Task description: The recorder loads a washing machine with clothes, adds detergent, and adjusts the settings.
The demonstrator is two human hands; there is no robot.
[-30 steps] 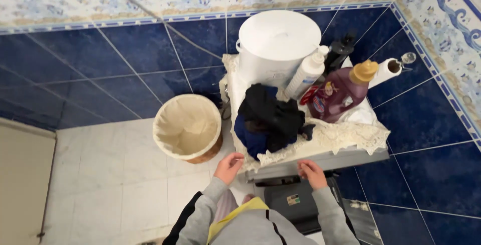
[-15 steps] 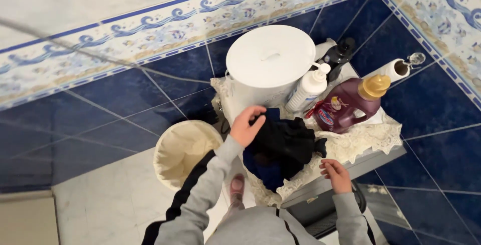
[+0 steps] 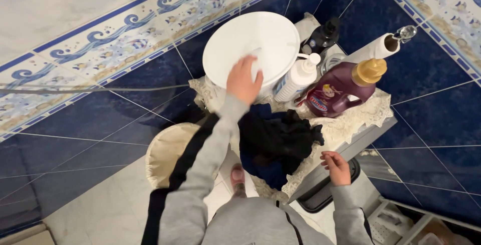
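The left hand [image 3: 244,78] lies flat, fingers spread and gripping nothing, on the smooth round lid of a white plastic bucket [image 3: 253,47]. The bucket is broad, matte and plain, with a small raised handle at the lid's centre just beyond the fingertips; it stands at the back of a lace-edged cloth [image 3: 358,122]. The right hand [image 3: 338,167] hovers loosely curled and empty at the cloth's near edge, well apart from the bucket. Between the hands lies a crumpled heap of dark clothes [image 3: 275,142]. Just right of the bucket stand a white pump bottle [image 3: 296,78], a black bottle [image 3: 323,35] and a maroon jug with a tan cap [image 3: 340,88]. A cloth-lined basket [image 3: 168,154] sits on the floor below.
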